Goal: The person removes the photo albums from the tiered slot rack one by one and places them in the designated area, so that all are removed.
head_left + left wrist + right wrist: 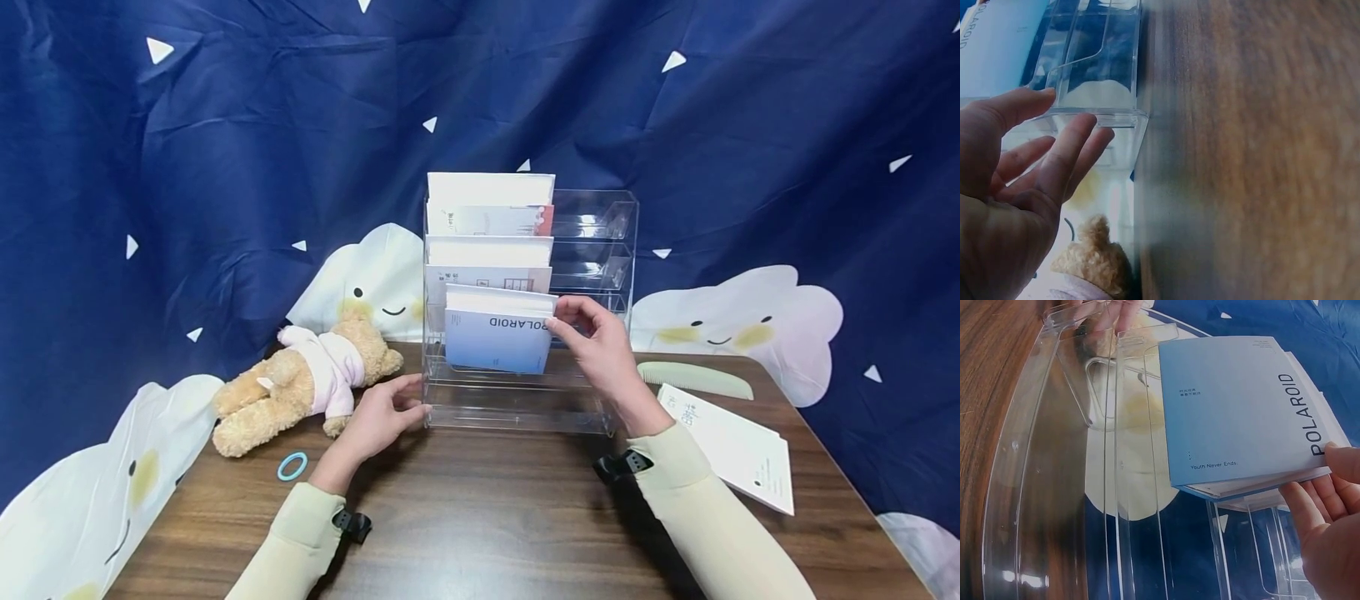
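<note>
A clear acrylic tiered rack (517, 419) stands on the table. My right hand (600, 354) pinches the right edge of a blue book (495, 342) marked POLAROID, thumb on its cover and fingers behind. In the right wrist view the book is tilted at the rack's tiers; whether it touches a shelf I cannot tell. My left hand (381, 419) rests at the rack's lower left side, its fingers loosely extended around the edge in the left wrist view. Behind the blue book, a pale book (487, 277) and another white-and-red book (491, 218) stand in the higher tiers.
A teddy bear (300, 379) in a pink top lies left of the rack, near a blue ring (292, 467). To the right are a pale green comb (697, 380) and white books (727, 446). A dark blue curtain (300, 125) hangs behind the table.
</note>
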`<state>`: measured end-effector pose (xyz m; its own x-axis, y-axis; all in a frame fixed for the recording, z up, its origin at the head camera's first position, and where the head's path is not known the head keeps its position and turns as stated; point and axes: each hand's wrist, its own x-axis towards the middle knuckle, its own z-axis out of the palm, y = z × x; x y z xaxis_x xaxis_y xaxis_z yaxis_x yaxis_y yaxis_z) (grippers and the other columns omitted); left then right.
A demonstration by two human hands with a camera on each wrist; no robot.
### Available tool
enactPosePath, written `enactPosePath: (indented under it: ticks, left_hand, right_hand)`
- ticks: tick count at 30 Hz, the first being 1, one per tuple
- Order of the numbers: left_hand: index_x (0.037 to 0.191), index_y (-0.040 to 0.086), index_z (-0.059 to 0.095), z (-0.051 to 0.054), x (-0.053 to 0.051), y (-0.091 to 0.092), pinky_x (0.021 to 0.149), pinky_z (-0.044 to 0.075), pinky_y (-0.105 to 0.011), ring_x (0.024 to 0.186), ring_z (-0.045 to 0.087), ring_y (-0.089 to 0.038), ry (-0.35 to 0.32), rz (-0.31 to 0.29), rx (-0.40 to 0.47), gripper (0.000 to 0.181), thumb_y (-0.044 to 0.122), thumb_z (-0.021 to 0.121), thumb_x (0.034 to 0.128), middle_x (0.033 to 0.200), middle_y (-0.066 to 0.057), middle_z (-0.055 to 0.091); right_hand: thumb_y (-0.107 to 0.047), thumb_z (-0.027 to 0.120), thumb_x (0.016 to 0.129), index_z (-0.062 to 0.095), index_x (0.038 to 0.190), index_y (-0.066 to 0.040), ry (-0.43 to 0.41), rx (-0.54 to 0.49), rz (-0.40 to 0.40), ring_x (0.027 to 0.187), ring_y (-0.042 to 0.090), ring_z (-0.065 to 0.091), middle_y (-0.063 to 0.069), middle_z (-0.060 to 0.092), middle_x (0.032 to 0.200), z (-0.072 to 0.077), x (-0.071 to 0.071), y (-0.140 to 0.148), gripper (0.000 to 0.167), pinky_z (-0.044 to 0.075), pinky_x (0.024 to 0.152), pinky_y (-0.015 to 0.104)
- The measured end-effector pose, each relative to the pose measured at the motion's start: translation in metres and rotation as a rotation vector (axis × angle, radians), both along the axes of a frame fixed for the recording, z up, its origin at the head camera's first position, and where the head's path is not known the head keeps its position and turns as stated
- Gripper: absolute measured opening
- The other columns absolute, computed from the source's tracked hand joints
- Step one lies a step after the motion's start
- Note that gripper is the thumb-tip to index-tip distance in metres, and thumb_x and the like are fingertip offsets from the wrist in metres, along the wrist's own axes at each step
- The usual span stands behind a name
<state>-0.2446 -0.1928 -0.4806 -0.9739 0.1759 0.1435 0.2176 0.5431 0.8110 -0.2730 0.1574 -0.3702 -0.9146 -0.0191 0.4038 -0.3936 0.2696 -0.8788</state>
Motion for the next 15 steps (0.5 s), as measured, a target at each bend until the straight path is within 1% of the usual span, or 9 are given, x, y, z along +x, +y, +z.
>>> enactPosePath:
  ticks: [4,9,15]
  left_hand:
    - [0.155,0.005,0.065,-0.001,0.000,-0.001,0.094,0.063,-0.028,0.114,0.083,-0.027,0.000,-0.012,0.005,0.059,0.019,0.085,0.1007,0.141,-0.018,0.078]
    - [0.155,0.006,0.066,-0.002,-0.001,-0.003,0.095,0.063,-0.029,0.115,0.083,-0.027,0.006,-0.014,-0.002,0.059,0.019,0.085,0.1012,0.142,-0.017,0.078]
    - [0.155,0.006,0.066,-0.004,-0.003,-0.003,0.095,0.063,-0.028,0.117,0.082,-0.028,0.005,-0.017,0.011,0.059,0.019,0.085,0.1012,0.143,-0.018,0.077]
  right_hand:
    - [-0.007,0.080,0.103,0.073,0.126,0.006,0.001,-0.016,-0.009,0.097,-0.001,0.068,0.001,0.073,0.108,0.000,0.002,0.002,0.027,0.055,0.091,0.012]
    - [-0.006,0.080,0.103,0.072,0.125,0.008,-0.006,-0.055,-0.004,0.095,-0.001,0.068,-0.010,0.071,0.102,0.000,0.005,0.004,0.028,0.055,0.087,0.012]
    - [-0.008,0.080,0.103,0.072,0.126,0.009,-0.010,-0.051,-0.003,0.095,0.000,0.069,-0.013,0.070,0.101,0.001,0.011,0.006,0.030,0.056,0.087,0.011]
